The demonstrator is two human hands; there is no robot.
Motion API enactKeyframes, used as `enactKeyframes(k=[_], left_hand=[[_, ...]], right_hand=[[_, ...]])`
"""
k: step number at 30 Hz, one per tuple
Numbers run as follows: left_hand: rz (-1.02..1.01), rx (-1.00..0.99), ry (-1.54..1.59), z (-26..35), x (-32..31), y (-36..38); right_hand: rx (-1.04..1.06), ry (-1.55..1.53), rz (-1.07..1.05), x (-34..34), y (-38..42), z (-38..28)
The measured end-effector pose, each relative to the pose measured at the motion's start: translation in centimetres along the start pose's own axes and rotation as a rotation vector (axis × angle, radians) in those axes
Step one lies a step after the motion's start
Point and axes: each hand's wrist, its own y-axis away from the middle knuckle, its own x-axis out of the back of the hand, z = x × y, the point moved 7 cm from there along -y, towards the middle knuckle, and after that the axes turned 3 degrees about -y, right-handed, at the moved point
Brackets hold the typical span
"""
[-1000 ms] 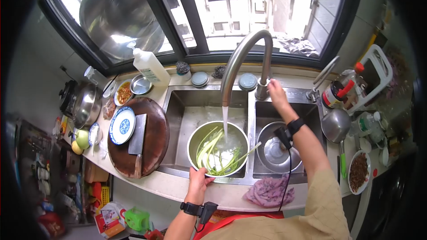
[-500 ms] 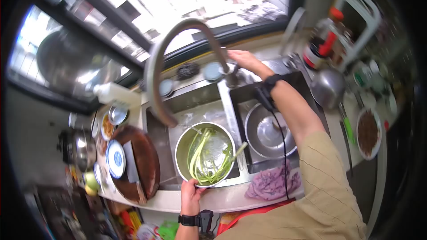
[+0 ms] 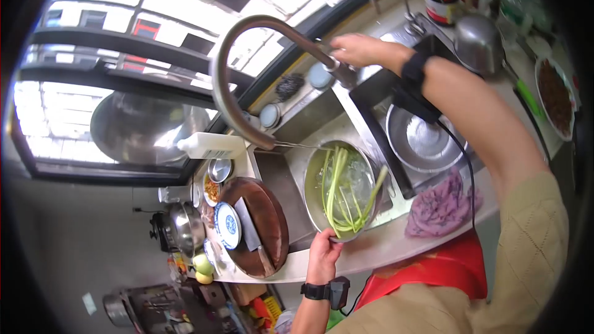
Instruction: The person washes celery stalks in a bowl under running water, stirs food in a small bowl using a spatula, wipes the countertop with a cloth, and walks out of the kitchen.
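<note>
A metal pot (image 3: pixel 311 201) with long green stalks (image 3: pixel 337 188) and water stands tilted in the left sink basin. My left hand (image 3: pixel 323 253) grips its near rim, fingers closed on it. A thin stream of water runs from the curved faucet (image 3: pixel 226 77) into the pot. My right hand (image 3: pixel 356 49) is at the faucet's base, by the handle, with its fingers bent together; part of the handle is hidden behind them. In the right basin lies a round metal strainer (image 3: pixel 421 142).
Left of the sink a cleaver (image 3: pixel 249 226) and a blue-white plate (image 3: pixel 228 226) rest on a round wooden board (image 3: pixel 278 216). A purple cloth (image 3: pixel 436 207) lies on the front edge. At the right are a metal kettle (image 3: pixel 477 43) and a dish of brown food (image 3: pixel 554 96).
The view has turned and shifted, so the sink and pot appear farther right. Water now visibly streams from the faucet into the pot. Both hands keep their places.
</note>
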Motion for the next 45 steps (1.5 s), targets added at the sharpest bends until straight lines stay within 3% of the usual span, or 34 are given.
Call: enactKeyframes(k=[2,4,9,12,14,16,18,21,22,23,24,25,26,27,28,30,31,33,34,36,39,43,45], left_hand=[[0.01,-0.019,0.053,-0.9,1.5,-1.4],[-0.064,-0.037,0.041,-1.1,0.3,-0.7],[-0.043,-0.131,0.06,0.0,-1.4,2.0],[-0.009,-0.147,0.088,-0.1,-0.8,3.2],[0.103,-0.16,0.104,0.1,-0.5,4.4],[0.147,-0.185,0.118,0.0,-0.5,5.2],[0.15,-0.194,0.075,-0.5,-0.1,4.9],[0.151,-0.206,0.12,-0.5,-0.2,5.2],[0.152,-0.204,0.103,-0.5,-0.3,5.4],[0.127,-0.224,0.107,-0.4,-0.4,5.5],[0.11,-0.232,0.119,-0.4,-0.6,5.6],[0.1,-0.245,0.115,-0.2,-0.7,5.7],[0.086,-0.26,0.108,0.0,-0.7,5.9],[0.052,-0.272,0.101,0.0,-0.7,5.8],[0.029,-0.279,0.101,-0.1,-0.8,5.5],[0.055,-0.324,0.084,-0.2,-0.6,4.9],[0.028,-0.324,0.081,-0.1,-0.8,4.8],[0.03,-0.343,0.101,-0.2,-0.9,4.9],[0.05,-0.344,0.099,-0.4,-0.8,4.8],[0.028,-0.36,0.126,-0.8,-1.0,4.8],[-0.007,-0.389,0.164,-1.1,-1.2,5.5],[-0.052,-0.405,0.186,-1.5,-1.1,6.3],[-0.063,-0.402,0.187,-2.0,-0.8,6.4]], right_hand=[[-0.208,-0.275,0.12,-0.8,0.8,3.7],[-0.218,-0.376,0.334,-2.0,1.0,6.7],[-0.332,-0.558,0.253,-3.9,-2.6,9.1],[-0.384,-0.919,0.351,-6.4,-6.2,10.5],[-0.459,-0.806,0.082,-7.6,-7.2,9.0],[-0.268,-0.77,0.027,-7.1,-7.7,8.6],[-0.284,-0.748,-0.073,-7.2,-6.9,8.5],[-0.18,-0.836,0.149,-6.5,-5.1,9.1],[-0.211,-0.686,0.135,-6.3,-3.7,9.6],[-0.115,-0.642,0.228,-5.7,-1.8,7.9],[-0.194,-0.59,0.278,-5.4,0.9,6.8],[-0.356,-0.614,0.099,-5.4,3.7,4.3],[-0.349,-0.552,-0.029,-5.9,6.4,3.2],[-0.153,-0.532,-0.021,-6.3,8.7,2.0],[-0.141,-0.657,-0.089,-6.5,11.6,-0.3],[-0.174,-0.603,-0.225,-7.1,16.8,-2.9],[-0.126,-0.41,-0.338,-7.7,18.9,-3.0],[-0.24,-0.506,-0.553,-8.8,22.4,-4.7],[-0.43,-0.723,-0.668,-9.3,24.2,-5.9],[-0.524,-0.932,-0.626,-10.0,25.5,-8.1],[-0.623,-1.136,-0.318,-11.0,25.5,-10.1],[-0.627,-0.99,-0.079,-12.0,24.2,-11.6],[-0.495,-0.611,0.041,-11.5,23.5,-12.2]])
